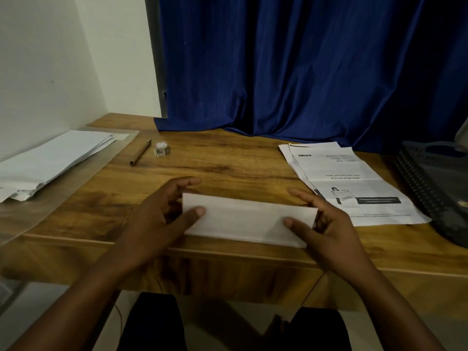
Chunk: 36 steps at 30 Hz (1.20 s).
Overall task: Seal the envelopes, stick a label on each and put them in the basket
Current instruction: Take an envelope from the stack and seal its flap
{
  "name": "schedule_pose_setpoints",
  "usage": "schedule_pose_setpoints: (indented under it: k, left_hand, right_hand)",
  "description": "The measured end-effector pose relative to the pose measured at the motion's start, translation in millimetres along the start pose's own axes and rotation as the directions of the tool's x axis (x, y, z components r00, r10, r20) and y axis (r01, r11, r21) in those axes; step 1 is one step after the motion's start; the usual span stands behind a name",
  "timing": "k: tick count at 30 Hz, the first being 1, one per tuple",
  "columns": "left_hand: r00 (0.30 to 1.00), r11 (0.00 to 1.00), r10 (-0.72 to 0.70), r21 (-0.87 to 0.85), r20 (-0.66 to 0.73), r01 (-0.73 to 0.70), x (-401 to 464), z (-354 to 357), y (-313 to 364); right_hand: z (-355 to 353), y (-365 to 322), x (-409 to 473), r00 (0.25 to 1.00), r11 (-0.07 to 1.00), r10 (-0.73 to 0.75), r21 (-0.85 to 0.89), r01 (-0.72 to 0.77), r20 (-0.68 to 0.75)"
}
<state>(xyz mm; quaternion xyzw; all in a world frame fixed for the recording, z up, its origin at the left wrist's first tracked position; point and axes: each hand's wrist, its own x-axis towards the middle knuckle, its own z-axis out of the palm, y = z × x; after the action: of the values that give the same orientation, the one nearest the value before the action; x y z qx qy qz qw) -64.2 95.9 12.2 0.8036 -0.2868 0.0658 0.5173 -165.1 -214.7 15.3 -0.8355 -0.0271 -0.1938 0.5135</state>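
- A long white paper envelope (249, 219) lies flat near the front edge of the brown wood-grain table (228, 158), its long side running left to right.
- The left hand (162, 211) grasps the envelope's left end: the thumb lies on top of the paper and the fingers curl around the far left corner.
- The right hand (326, 219) grasps the right end in the same way, thumb on the top face near the lower right corner, fingers reaching past the short edge; whether the fingertips go under the paper cannot be told.
- A stack of white envelopes (48, 160) sits at the left side of the table, well apart from the hands, on a clear plastic sheet (76, 178) that covers that part of the table.
- A brown pen (140, 152) lies at an angle toward the back of the table, and just beside it on the right is a small roll of white labels (162, 148).
- Printed white paper sheets (354, 183) with black text and a picture of a bag lie to the right, close to the right hand.
- A dark grey plastic basket (430, 183) with a slotted wall stands at the right edge, touching or just over the printed sheets' far corner.
- A dark blue curtain (304, 67) hangs behind the table, its hem resting on the table's back part.
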Motion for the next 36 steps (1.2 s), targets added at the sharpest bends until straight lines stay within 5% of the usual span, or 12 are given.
schedule_pose_setpoints:
  k: [5,9,15,20,24,27,36]
  left_hand:
    - [0.998,0.967,0.028,0.253,-0.059,-0.012,19,21,-11]
    - [1.0,0.92,0.012,0.393,-0.01,-0.007,17,27,-18]
    - [1.0,0.898,0.005,0.441,0.028,-0.017,15,27,-11]
    - [0.978,0.781,0.127,0.59,0.165,-0.202,6,35,4]
    - [0.944,0.663,0.114,0.684,0.309,-0.304,-5,59,15]
    - [0.908,0.613,0.042,0.707,0.416,-0.352,-5,67,13]
    - [0.914,0.587,-0.035,0.749,0.403,-0.308,-4,59,5]
  right_hand:
    - [12,15,17,0.986,0.96,0.073,-0.258,-0.111,-0.153]
    - [17,22,17,0.992,0.887,0.045,-0.452,-0.094,-0.118]
    - [19,21,17,0.994,0.856,0.05,-0.508,-0.095,-0.101]
    - [25,9,11,0.992,0.843,-0.04,-0.537,-0.03,-0.118]
    - [49,-13,1,0.981,0.742,-0.154,-0.641,0.194,0.118]
    - [75,-20,-4,0.941,0.706,-0.04,-0.656,0.265,0.337]
    - [64,-9,-2,0.918,0.69,0.124,-0.698,0.194,0.377]
